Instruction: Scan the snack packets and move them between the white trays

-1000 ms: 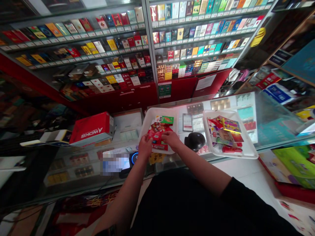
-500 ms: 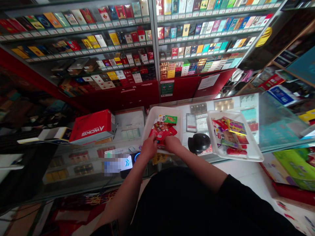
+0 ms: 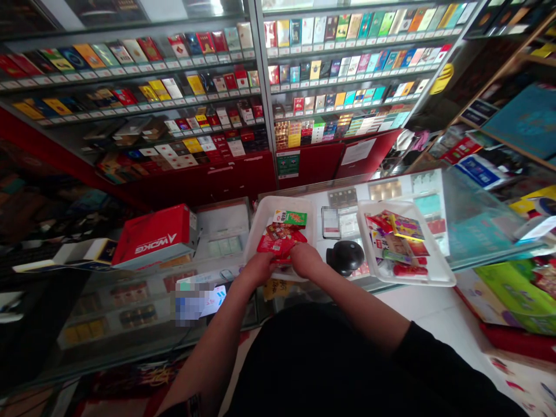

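Gripping a bunch of red snack packets [image 3: 278, 243] at the near edge of a white tray [image 3: 260, 219], both hands meet at the counter's front. The left hand [image 3: 256, 271] has its fingers curled onto the packets' near-left corner; the right hand [image 3: 305, 259] clasps them from the right, knuckles up. The packets are glossy, crinkled red foil, overlapping in a loose heap — still inside the tray, not lifted clear. A green packet [image 3: 290, 218] lies at 12 o'clock from the hands, untouched. By my reading the sorting is partway: this tray holds few items, and the bunch is gathered but not yet moved anywhere. At 3 o'clock sits a black dome-shaped device [image 3: 345, 256], and beyond it a second white tray [image 3: 438, 272] heaped with mixed colourful packets (apparently the fuller one). At 9 o'clock rests a red box [image 3: 156, 234] — behind everything, shelves of cigarette packs [image 3: 339, 58].
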Action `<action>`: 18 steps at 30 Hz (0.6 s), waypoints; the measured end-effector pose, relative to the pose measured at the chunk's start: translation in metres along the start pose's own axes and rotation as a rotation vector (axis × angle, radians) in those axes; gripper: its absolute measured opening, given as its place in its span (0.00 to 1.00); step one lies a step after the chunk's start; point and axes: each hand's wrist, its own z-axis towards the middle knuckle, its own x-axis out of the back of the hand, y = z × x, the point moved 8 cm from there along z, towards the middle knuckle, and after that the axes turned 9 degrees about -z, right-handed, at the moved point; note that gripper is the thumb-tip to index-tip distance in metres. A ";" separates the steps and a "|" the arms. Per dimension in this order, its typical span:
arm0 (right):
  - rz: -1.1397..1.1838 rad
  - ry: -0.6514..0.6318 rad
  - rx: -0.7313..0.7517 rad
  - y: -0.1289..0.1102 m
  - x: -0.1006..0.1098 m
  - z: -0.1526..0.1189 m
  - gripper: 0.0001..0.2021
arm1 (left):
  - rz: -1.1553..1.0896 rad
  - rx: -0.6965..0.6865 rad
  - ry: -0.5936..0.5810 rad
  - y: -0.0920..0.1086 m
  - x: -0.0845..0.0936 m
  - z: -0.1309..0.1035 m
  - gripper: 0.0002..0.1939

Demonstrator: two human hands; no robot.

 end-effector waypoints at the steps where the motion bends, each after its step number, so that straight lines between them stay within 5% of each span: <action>1: -0.021 0.023 -0.010 0.005 0.007 -0.003 0.18 | -0.011 -0.021 0.008 0.003 0.002 -0.001 0.18; 6: -0.024 0.121 -0.064 0.043 0.040 -0.019 0.15 | -0.216 -0.046 0.155 0.013 0.020 -0.005 0.13; 13: 0.290 0.296 -0.099 0.104 0.071 -0.042 0.12 | -0.773 -0.028 0.290 0.017 0.026 0.007 0.20; 18: 0.359 0.409 -0.104 0.143 0.088 -0.055 0.15 | -0.822 -0.088 0.334 0.041 0.025 0.026 0.18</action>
